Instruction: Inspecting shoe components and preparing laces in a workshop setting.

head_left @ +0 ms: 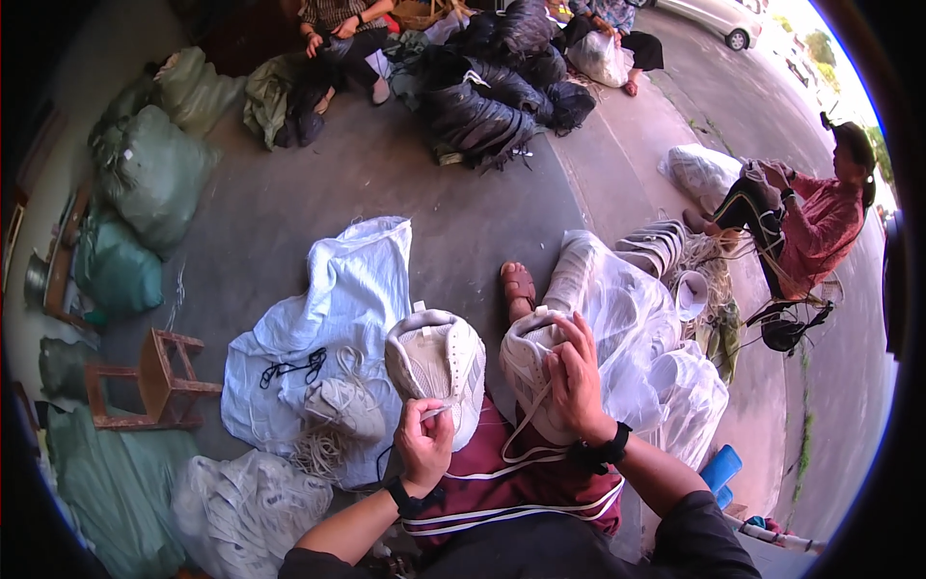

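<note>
Two pale beige lace-up sneakers rest over my lap. My left hand (425,446) is closed at the lower end of the left sneaker (436,372), pinching a pale shoelace (436,412) by its eyelets. Against the side of the right sneaker (529,372) lies my right hand (577,381), its fingers stretched upward and somewhat apart; no held thing shows in it. A loose white lace (522,425) trails from this sneaker across my maroon-clad lap. Each wrist wears a black band.
On a white cloth (357,261) at left lie another sneaker (344,407), black laces (292,368) and pale laces (316,452). Clear plastic bags (617,299) lie at right, a small wooden stool (159,378) at left. Several people sit around, including one in red (825,232).
</note>
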### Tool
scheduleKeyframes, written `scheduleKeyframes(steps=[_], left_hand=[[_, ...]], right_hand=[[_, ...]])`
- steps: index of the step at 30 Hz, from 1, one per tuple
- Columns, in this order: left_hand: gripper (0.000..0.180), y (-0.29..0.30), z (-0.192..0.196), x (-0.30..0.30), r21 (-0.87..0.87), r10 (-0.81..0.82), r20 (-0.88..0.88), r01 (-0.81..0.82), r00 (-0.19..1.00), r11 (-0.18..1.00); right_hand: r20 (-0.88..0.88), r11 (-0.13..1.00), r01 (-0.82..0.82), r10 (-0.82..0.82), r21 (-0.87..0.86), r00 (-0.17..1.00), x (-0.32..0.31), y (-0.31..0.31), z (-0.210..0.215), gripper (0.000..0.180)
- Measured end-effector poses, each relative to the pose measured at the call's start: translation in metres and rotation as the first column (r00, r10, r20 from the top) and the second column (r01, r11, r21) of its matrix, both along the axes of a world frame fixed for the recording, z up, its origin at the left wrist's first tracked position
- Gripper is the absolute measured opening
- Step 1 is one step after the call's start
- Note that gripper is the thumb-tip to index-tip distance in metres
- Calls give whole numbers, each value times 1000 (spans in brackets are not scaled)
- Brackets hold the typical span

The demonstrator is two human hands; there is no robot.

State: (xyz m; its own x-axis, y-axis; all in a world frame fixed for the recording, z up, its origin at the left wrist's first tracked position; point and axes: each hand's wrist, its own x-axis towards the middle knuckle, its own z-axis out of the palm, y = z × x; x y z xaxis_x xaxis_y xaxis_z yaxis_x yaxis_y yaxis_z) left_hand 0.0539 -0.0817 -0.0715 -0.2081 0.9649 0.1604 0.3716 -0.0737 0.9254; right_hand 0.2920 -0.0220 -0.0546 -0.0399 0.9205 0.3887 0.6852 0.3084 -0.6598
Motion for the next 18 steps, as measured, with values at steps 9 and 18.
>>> scheduleKeyframes(steps=[9,18], left_hand=[[11,15,17,37,31,-35,-90,38,995,999],[13,-16,19,45,-24,62,-159,-67,985,997]], right_hand=[[-19,1000,-8,8,3,1000,25,-2,-2,8],[-73,987,-145,150,69,986,27,9,-2,12]])
